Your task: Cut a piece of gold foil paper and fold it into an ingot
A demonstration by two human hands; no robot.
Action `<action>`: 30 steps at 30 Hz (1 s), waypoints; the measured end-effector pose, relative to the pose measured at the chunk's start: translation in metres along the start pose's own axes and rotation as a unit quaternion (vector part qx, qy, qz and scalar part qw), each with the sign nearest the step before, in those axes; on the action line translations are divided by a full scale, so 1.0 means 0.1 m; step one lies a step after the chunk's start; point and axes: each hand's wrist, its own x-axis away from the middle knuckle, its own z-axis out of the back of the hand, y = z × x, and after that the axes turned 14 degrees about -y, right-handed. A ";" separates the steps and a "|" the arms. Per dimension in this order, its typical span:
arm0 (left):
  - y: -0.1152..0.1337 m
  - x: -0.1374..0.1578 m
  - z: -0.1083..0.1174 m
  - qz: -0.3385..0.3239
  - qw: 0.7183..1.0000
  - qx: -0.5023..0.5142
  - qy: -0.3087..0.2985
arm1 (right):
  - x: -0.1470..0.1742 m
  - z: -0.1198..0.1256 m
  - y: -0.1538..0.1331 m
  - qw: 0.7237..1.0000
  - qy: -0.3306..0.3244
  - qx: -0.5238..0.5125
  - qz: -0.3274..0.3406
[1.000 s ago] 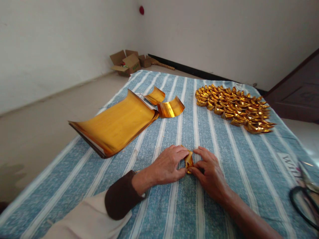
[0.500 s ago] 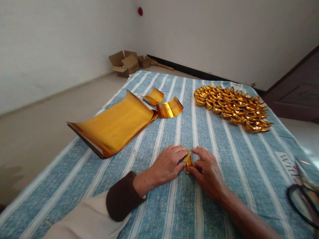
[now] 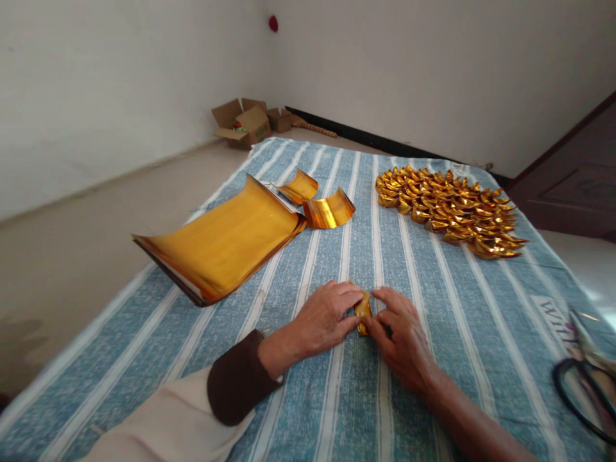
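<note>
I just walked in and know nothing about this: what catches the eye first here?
The heap of shiny folded gold paper pieces at the far right of the blue striped cloth. Next, the curled stack of gold foil sheets on the left, and near you both hands pinching a small gold paper.

Glossy, seemingly foil paper (image 3: 363, 310); coarse woven cloth (image 3: 433, 308).

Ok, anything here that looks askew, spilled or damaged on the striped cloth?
Nothing spilled or damaged. The stack of gold sheets curls up at its edges, as do the two cut strips beyond it. The folded gold pieces lie in a tidy cluster. Both hands, left hand and right hand, pinch a small gold piece. Scissors sit at the cloth's edge.
</note>
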 end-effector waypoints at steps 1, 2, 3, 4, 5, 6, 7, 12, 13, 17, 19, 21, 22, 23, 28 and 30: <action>0.00 0.00 -0.01 0.001 1.000 -0.002 0.002 | 0.00 -0.01 -0.01 1.000 0.004 0.003 -0.003; 0.00 0.00 -0.01 0.001 1.000 -0.004 0.004 | -0.01 -0.01 -0.01 1.000 0.007 0.006 -0.006; 0.01 0.00 -0.01 0.000 1.000 -0.006 0.004 | -0.01 -0.02 -0.02 1.000 0.011 0.009 -0.008; 0.01 -0.01 -0.01 -0.002 1.000 -0.007 0.003 | -0.01 -0.02 -0.02 1.000 0.015 0.011 -0.009; 0.01 -0.01 -0.01 -0.002 1.000 -0.008 0.001 | -0.01 -0.02 -0.03 1.000 0.020 0.011 -0.011; 0.02 -0.01 -0.01 -0.002 1.000 -0.007 0.001 | -0.01 -0.03 -0.03 1.000 0.024 0.010 -0.012; 0.02 -0.01 -0.01 0.000 1.000 -0.006 0.001 | -0.01 -0.03 -0.03 0.999 0.028 0.008 -0.013; 0.04 -0.03 0.00 0.002 1.000 -0.001 0.003 | -0.01 -0.04 -0.03 0.999 0.041 0.001 -0.011; 0.04 -0.03 0.00 0.003 1.000 -0.001 0.005 | -0.01 -0.04 -0.03 0.999 0.043 0.003 -0.010; 0.05 -0.04 -0.01 0.010 1.000 -0.008 0.012 | -0.01 -0.05 -0.01 0.999 0.049 0.014 -0.002; 0.06 -0.04 -0.01 0.015 1.000 -0.012 0.014 | -0.02 -0.06 0.00 0.999 0.049 0.019 0.000; 0.06 -0.05 -0.02 0.022 0.999 -0.018 0.017 | -0.02 -0.06 0.00 0.999 0.045 0.024 -0.004; 0.07 -0.05 -0.02 0.026 0.999 -0.022 0.019 | -0.02 -0.06 0.00 0.999 0.043 0.027 -0.007; 0.07 -0.05 -0.03 0.029 0.999 -0.026 0.020 | -0.02 -0.06 0.00 0.999 0.041 0.030 -0.009; 0.08 -0.07 -0.05 0.035 0.998 -0.027 0.033 | -0.04 -0.06 0.00 0.998 0.029 0.052 -0.011; 0.08 -0.07 -0.05 0.038 0.998 -0.026 0.038 | -0.04 -0.06 0.00 0.998 0.027 0.062 -0.013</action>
